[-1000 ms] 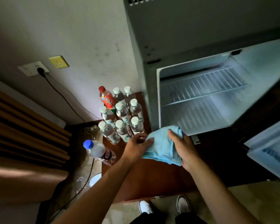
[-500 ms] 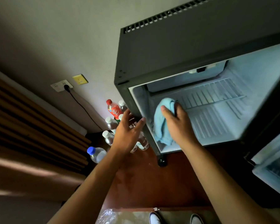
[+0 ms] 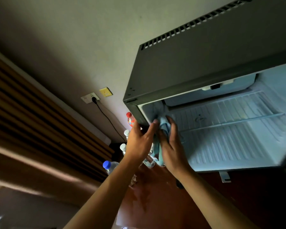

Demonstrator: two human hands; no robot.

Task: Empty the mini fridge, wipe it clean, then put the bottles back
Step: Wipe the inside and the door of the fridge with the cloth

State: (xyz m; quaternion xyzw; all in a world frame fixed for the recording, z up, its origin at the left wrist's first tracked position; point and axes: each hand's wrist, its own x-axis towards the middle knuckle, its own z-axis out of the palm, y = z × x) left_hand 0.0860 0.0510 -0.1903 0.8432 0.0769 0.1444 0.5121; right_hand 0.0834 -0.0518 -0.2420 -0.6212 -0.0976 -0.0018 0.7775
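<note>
The dark grey mini fridge point(image 3: 196, 63) stands open, its white inside lit and bare except for a wire shelf point(image 3: 229, 120). My right hand point(image 3: 171, 146) presses a light blue cloth point(image 3: 163, 125) against the inner left wall near the front. My left hand point(image 3: 139, 141) rests on the fridge's left front edge, fingers apart, touching the cloth's edge. Clear water bottles with white caps point(image 3: 125, 146) and a red-capped bottle point(image 3: 130, 119) stand on the floor left of the fridge, mostly hidden behind my left hand. A blue-capped bottle point(image 3: 108, 166) lies nearer.
A black cable point(image 3: 109, 119) runs from a wall socket point(image 3: 89, 97) down toward the bottles. A slatted wooden panel point(image 3: 40, 121) fills the left. The floor point(image 3: 155, 204) below the fridge is reddish brown wood.
My right hand moved the cloth from the fridge's opening onto its inner left wall. My left hand shifted onto the fridge's front edge. The camera came closer and tilted up.
</note>
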